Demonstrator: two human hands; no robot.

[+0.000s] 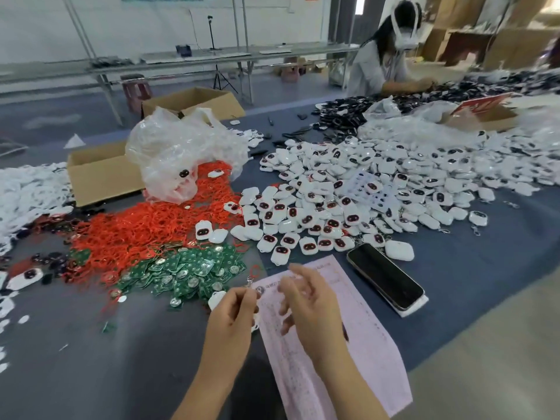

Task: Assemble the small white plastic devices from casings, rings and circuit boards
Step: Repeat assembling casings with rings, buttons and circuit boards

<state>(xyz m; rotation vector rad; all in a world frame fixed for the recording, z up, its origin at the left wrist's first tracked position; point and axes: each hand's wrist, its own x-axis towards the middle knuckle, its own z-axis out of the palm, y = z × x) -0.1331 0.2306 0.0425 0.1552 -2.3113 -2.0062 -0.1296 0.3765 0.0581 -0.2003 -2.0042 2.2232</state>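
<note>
A: Why is everything heaped so close beyond the hands?

B: It seems to be laid out for short reaches. The green circuit boards with round silver cells [185, 274] are piled just ahead of the left hand [231, 316], the tangle of thin red cord rings [145, 228] lies beyond them, and the finished white plastic devices with dark red faces [327, 213] are spread ahead of the right hand [309, 304]. The pink printed paper sheet [327, 353] is kept under both hands on the blue-grey table [91, 344], perhaps as a work mat. A black smartphone [385, 275] lies to the right.

A: And how are the hands held?

B: The left is raised, thumb and forefinger pinched on a small metal clasp carrying a red loop [253, 275]; a white plastic casing [216, 300] is seen just beside it, though whether it is held cannot be told. The right is blurred, its fingers loosely spread, nothing gripped, apparently being brought toward the clasp.
</note>
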